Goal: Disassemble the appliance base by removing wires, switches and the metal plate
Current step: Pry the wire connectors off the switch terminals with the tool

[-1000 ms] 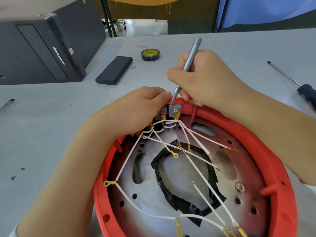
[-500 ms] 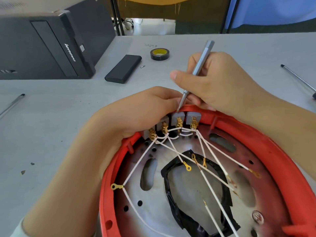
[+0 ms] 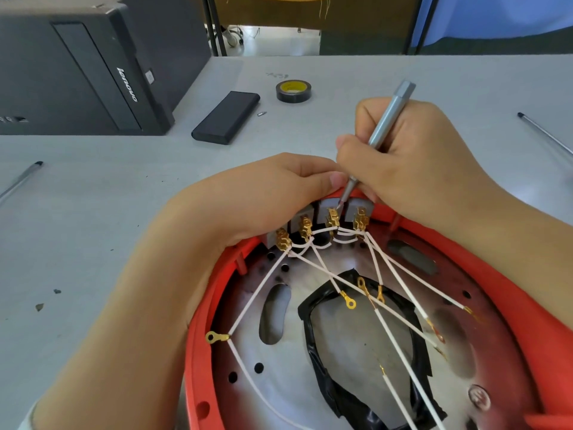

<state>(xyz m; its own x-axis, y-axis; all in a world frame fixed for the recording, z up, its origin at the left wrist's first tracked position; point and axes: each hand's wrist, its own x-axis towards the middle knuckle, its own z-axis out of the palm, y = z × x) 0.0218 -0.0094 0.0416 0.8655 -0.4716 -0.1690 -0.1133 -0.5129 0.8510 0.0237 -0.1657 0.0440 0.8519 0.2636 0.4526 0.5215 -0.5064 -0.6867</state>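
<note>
The round red appliance base [image 3: 548, 330] lies open on the table, with a metal plate [image 3: 350, 352] inside and a black taped ring [image 3: 322, 364] at its middle. Several grey switches [image 3: 325, 209] with brass terminals line the far rim, and white wires [image 3: 400, 283] fan out from them. My left hand [image 3: 263, 197] grips the rim over the switches. In my right hand [image 3: 412, 162] is a slim grey screwdriver [image 3: 387, 119], held like a pen, with its tip at a switch terminal.
A black computer case [image 3: 77, 66] stands at the back left, with a black flat box [image 3: 226, 117] and a roll of black tape [image 3: 293, 91] beside it. A loose bit [image 3: 262, 113] lies near the box. Long screwdriver shafts lie far left [image 3: 18, 181] and far right [image 3: 545, 135].
The view has shifted, so the base sits lower and further right in frame. My right hand has brought the screwdriver tip down onto the switch terminal; my left hand keeps its grip on the rim.
</note>
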